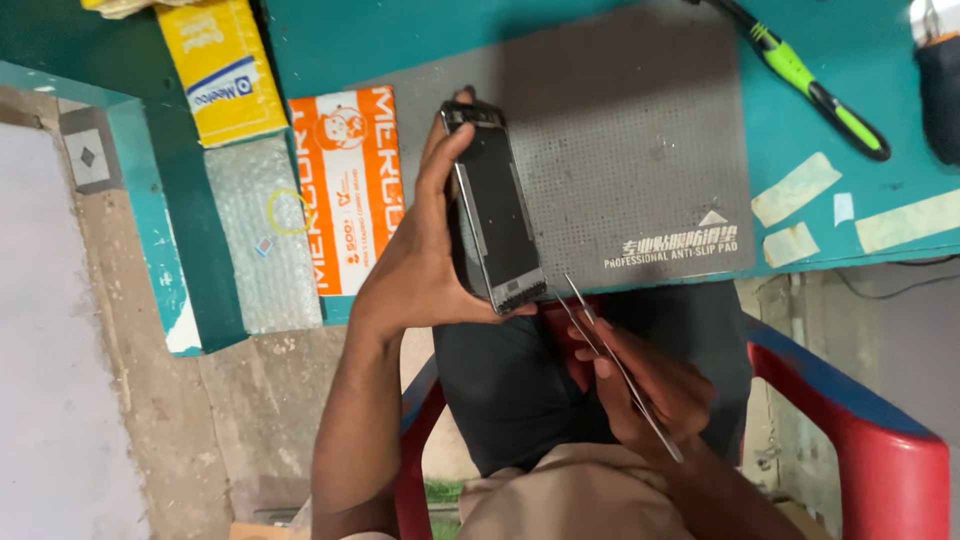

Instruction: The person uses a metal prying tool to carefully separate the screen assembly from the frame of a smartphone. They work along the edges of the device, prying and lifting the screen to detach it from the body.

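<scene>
At nine o'clock a sheet of bubble wrap [262, 235] lies on the teal surface [330, 40], with a yellow box [222, 68] above it at eleven and an orange box [350, 190] just beside it on the right. The left hand [420, 265] comes next — its fingers [440, 165] wrapped along the edges of a phone [495, 210], thumb at the lower end, gripping it firmly. The phone is held tilted, dark face up, above the near edge of a grey mat [640, 130], close to the picture's centre. Just to its right, at five o'clock, the right hand [650, 385] pinches a pair of tweezers [615, 365] between thumb and fingers; the thin metal tips point up toward the phone's lower corner and stop just short of it. Both hands hover over the lap and a red chair [860, 440]. Farther right, at one o'clock, a green-and-black tool [815, 90] lies on the surface, and strips of tape [795, 190] are stuck near three o'clock, just beside the mat.
</scene>
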